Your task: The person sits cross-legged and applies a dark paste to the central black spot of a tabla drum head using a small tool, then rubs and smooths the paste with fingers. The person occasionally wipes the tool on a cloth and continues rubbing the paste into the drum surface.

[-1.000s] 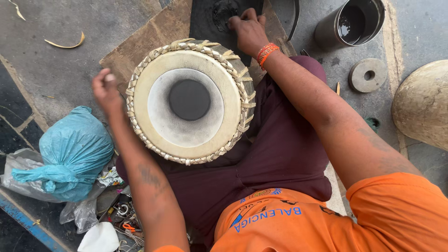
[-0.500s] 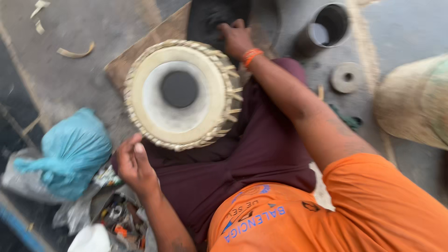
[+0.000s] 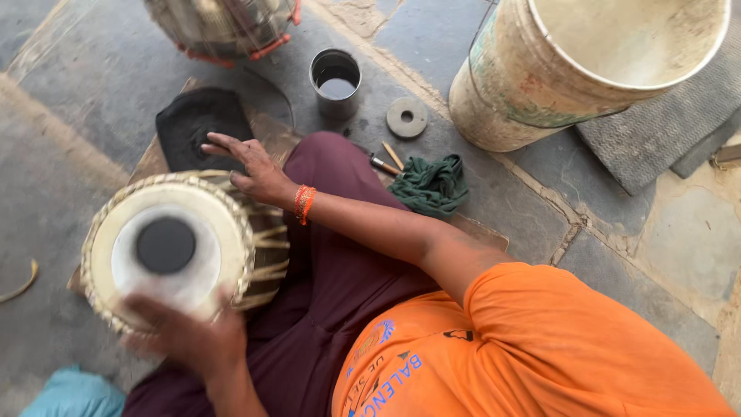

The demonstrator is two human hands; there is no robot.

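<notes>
A small hand drum with a pale skin, a black round spot and laced sides lies on my lap, its head facing up. My left hand, blurred, grips the near edge of the drum's skin. My right hand, with orange bands at the wrist, rests by the drum's far rim with its fingers spread. Its index finger reaches onto a black mound of paste on a brown board.
A metal cup of dark liquid, a round stone disc, a small wooden-handled tool and a green cloth lie on the stone floor. A large pale bucket, a grey mat, another drum and a blue bag stand around.
The view has swung right. My left hand came from the bags at the left onto the drum's near edge. My right hand stays by the black mound.
</notes>
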